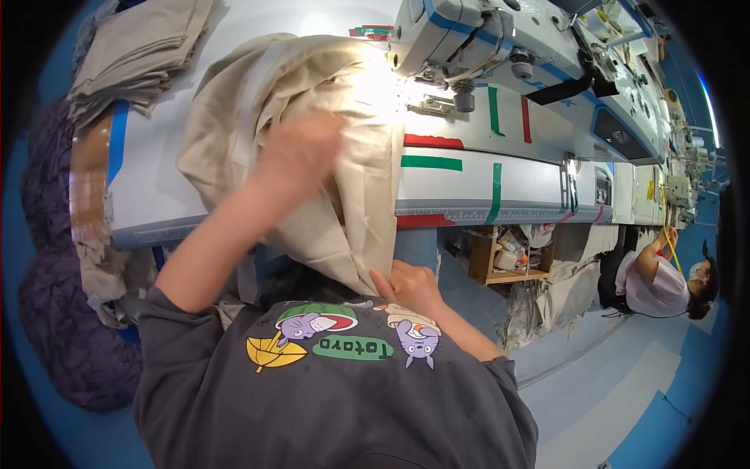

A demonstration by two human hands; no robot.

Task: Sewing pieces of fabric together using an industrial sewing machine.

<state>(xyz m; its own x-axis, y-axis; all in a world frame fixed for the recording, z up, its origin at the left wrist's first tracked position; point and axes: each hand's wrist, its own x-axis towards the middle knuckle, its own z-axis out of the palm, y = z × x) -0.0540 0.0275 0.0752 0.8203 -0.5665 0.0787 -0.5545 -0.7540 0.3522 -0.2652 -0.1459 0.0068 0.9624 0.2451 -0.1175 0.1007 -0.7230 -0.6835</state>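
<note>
Nearest, the right hand [408,283] pinches the lower edge of a beige cloth piece [344,156] at the lap; its length runs up onto the white sewing table [469,176], where the blurred left hand [301,148] presses it, grip unclear.

You have a beige cloth piece [312,133] bunched and folded on the white table edge beside the sewing machine, one end draping down toward your lap

The left hand [301,148], blurred, is raised toward twelve o'clock with its bare forearm slanting up from seven o'clock. The right hand [408,283] sits low near six o'clock, fingers curled and pinched shut.
</note>
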